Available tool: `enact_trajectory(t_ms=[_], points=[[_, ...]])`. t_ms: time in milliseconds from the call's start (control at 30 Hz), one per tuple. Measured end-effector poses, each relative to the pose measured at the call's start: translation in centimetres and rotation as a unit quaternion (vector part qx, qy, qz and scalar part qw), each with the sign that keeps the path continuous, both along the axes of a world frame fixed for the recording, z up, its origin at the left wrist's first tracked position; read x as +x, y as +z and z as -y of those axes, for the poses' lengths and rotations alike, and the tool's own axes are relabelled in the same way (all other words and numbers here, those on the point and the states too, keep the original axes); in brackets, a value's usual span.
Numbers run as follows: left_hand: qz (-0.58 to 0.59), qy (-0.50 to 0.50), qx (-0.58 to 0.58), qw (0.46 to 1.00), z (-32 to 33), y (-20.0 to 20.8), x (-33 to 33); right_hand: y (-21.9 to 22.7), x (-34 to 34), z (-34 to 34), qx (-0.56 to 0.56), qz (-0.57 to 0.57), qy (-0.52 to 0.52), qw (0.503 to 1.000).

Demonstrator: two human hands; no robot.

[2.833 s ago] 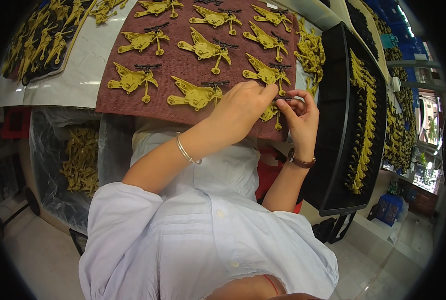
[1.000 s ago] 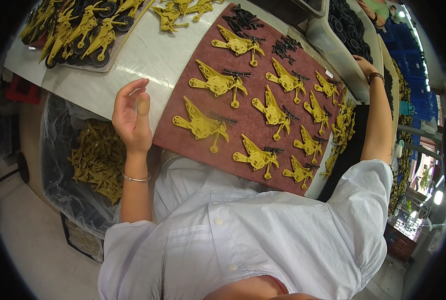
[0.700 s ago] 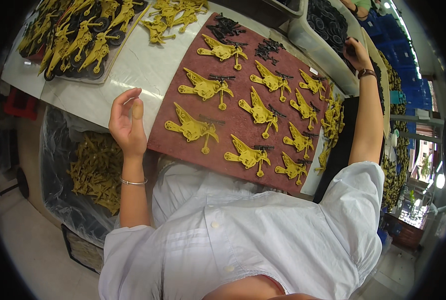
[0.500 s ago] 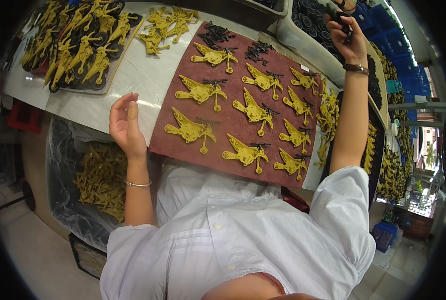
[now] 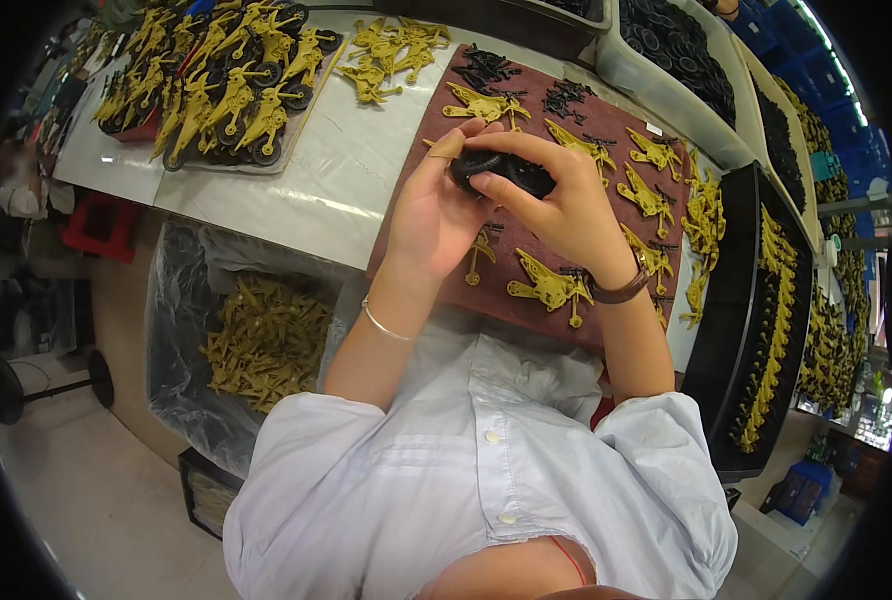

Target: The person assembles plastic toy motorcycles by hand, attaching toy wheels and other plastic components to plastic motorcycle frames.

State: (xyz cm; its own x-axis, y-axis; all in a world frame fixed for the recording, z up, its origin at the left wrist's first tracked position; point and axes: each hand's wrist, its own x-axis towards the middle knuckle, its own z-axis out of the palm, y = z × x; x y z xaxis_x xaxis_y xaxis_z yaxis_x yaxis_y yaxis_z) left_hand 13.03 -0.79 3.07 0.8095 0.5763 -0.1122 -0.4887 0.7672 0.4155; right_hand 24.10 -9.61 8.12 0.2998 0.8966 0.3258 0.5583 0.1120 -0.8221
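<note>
Where a pale worktop (image 5: 286,195) carries a maroon mat (image 5: 516,240), a translucent bin (image 5: 666,105) stands beyond the mat's far right edge. Above the mat, the left hand (image 5: 431,215) curls, its grip unclear; the right hand (image 5: 566,195) pinches black wheels (image 5: 478,165) over the mat's yellow frames (image 5: 551,288).

Under the left end of the counter's (image 5: 266,215) front edge sits a red crate (image 5: 103,230); lower still, a black disc (image 5: 4,390) stands by the pale floor (image 5: 106,500). Beyond the counter's right edge, blue crates (image 5: 798,70) pile up at the back, a teal object (image 5: 824,165) nearer; a blue box (image 5: 801,490) rests low at right.
</note>
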Motion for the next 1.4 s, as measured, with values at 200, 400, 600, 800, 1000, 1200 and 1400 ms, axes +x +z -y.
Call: enact_trajectory(t_ms=[200, 400, 600, 800, 1000, 1200, 1400], points=[[0.048, -0.044, 0.014, 0.998, 0.6, -0.4, -0.8, -1.5, -0.6, 0.9, 0.016, 0.098, -0.098, 0.990], [-0.073, -0.021, 0.117, 0.990, 1.3, -0.8, -1.9, -2.8, -1.1, 1.1, -0.002, -0.037, -0.137, 0.990], [-0.188, 0.032, 0.252, 0.949, 0.2, -1.3, -4.4, -2.8, -1.4, 1.7, -0.020, -0.150, -0.073, 0.986], [-0.408, 0.017, 0.438, 0.801, -3.3, -0.6, -8.7, -2.5, -1.9, 2.9, -0.060, -0.261, -0.102, 0.958], [-0.458, -0.079, 0.502, 0.729, -4.4, -1.8, -9.5, -4.1, -2.3, 4.3, -0.009, -0.358, -0.089, 0.929], [-0.487, -0.076, 0.526, 0.693, -4.5, -1.8, -9.4, -4.7, -1.4, 5.4, -0.096, -0.296, -0.055, 0.949], [-0.489, 0.014, 0.598, 0.635, -4.1, -2.6, -9.3, -5.3, -3.0, 5.1, -0.096, -0.211, -0.070, 0.970]])
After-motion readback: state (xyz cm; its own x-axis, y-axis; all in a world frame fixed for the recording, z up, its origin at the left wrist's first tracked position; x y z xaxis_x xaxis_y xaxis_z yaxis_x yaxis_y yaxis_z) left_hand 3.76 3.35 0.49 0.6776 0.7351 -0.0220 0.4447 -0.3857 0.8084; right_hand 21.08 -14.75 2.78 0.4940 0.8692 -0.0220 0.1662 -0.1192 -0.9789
